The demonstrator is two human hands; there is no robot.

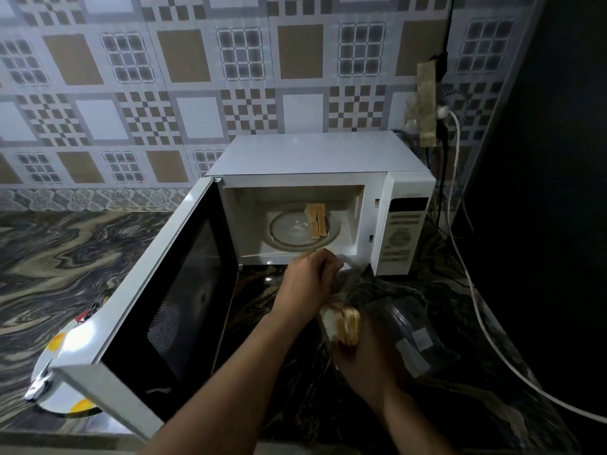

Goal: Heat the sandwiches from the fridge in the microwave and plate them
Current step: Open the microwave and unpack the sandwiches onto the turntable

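While gripped by both hands (pixel 328 310), pale-crusted sandwich (pixel 343 325) (clear wrap (pixel 349 274) half off).

Patterned wall tiles (pixel 197 77) fill the upper left of the frame, over a swirly marble desk (pixel 59 267). White cable (pixel 473 290) trails down the right side from a taped-up socket (pixel 428 103), beside a dark wall (pixel 551 192).

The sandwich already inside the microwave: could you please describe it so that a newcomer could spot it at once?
Find the white microwave oven on the dark marbled counter, with its door swung open to the left. Inside, on the round glass turntable, a pale toast sandwich stands on edge at the right. The other sandwich is outside, held in the right hand.
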